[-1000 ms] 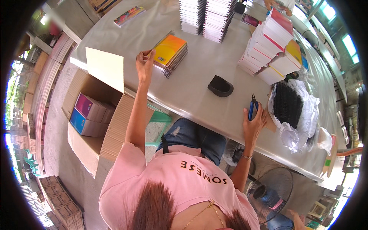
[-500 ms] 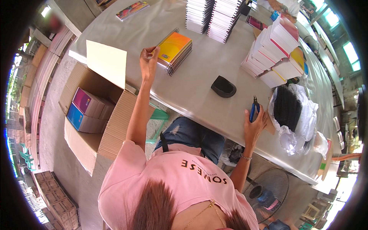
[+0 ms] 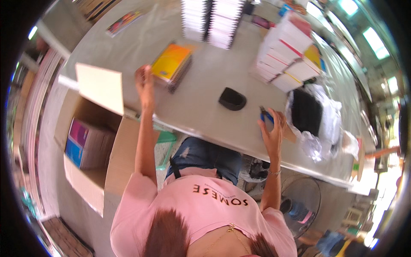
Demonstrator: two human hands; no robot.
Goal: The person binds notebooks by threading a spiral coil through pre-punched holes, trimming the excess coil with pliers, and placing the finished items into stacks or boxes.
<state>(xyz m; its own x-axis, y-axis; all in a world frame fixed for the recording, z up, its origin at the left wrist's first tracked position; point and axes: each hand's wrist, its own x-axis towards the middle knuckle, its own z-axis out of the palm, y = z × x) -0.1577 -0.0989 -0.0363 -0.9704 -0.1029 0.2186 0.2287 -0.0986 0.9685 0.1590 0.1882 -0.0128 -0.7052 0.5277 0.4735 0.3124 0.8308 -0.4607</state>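
Observation:
A small pair of cutting pliers (image 3: pixel 267 115) with blue handles rests in my right hand (image 3: pixel 274 128), over the table's near edge, its dark jaws pointing away from me. My left hand (image 3: pixel 144 83) is beside the left edge of a spiral-bound notebook (image 3: pixel 171 63) with a yellow and orange cover. Its fingers are curled in a pinch and blurred; whatever they might hold cannot be made out. The notebook's wire coils run along its sides, and another coiled book may lie under it. Between my hands sits a black, rounded, open-topped holder (image 3: pixel 232 99).
Tall stacks of spiral notebooks (image 3: pixel 209 21) stand at the far middle. Piled books (image 3: pixel 282 55) rise at right, behind a white plastic bag (image 3: pixel 332 115) around black coils. An open carton (image 3: pixel 124 150) with books is at my left; a fan (image 3: pixel 299 205) stands below right.
The whole view has shifted, so table, carton and notebooks appear farther left. My left hand stays by the notebook, and the cutting pliers remain in my right hand.

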